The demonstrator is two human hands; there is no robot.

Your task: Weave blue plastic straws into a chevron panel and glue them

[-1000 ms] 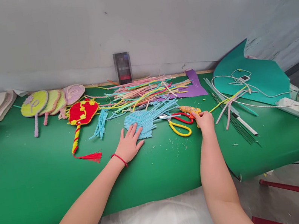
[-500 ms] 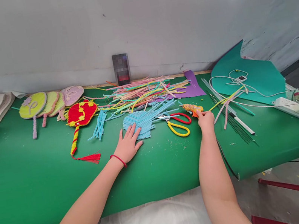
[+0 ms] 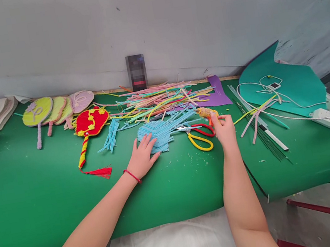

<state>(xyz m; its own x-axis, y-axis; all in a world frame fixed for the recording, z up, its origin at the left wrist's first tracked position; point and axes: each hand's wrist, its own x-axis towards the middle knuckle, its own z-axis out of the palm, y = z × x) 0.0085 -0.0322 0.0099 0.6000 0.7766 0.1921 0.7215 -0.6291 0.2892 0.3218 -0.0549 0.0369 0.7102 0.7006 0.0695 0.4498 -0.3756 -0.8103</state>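
- Laying the left hand flat, with fingers spread and gripping nothing, on the light-blue pipe-cleaner panel at mid-frame.
- Clasping the orange hot-glue gun firmly in the right hand, right of centre, aimed leftward.
- Between both hands, with red-and-yellow-handled scissors.
- Backed by pastel pipe cleaners at upper centre.
- Flanked at left by a red tasselled fan.

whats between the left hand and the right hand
In the head view, blue strips and scissors lie between the left hand and right hand.
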